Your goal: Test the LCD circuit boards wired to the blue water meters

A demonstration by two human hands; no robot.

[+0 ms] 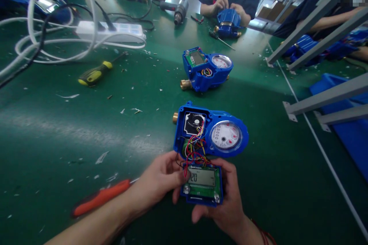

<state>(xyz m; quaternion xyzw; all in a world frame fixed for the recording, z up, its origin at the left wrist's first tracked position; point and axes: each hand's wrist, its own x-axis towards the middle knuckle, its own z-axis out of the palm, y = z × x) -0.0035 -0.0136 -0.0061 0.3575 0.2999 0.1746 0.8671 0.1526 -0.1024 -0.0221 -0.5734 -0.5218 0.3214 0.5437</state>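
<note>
Gripped at its sides by the curled fingers of the left hand (156,181) and right hand (228,204), a display module (202,179) was joined by coloured wires (195,151) to the opened meter (225,136) just beyond.

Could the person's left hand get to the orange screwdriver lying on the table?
Probably yes: the orange screwdriver lies right beside the left hand, with nothing between. Its grip is on the display module, so it must let go first.

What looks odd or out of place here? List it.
The near blue meter lies open: its display module is pulled out on tangled coloured wires, held by the left hand and right hand. Pale scraps litter the green table.
</note>
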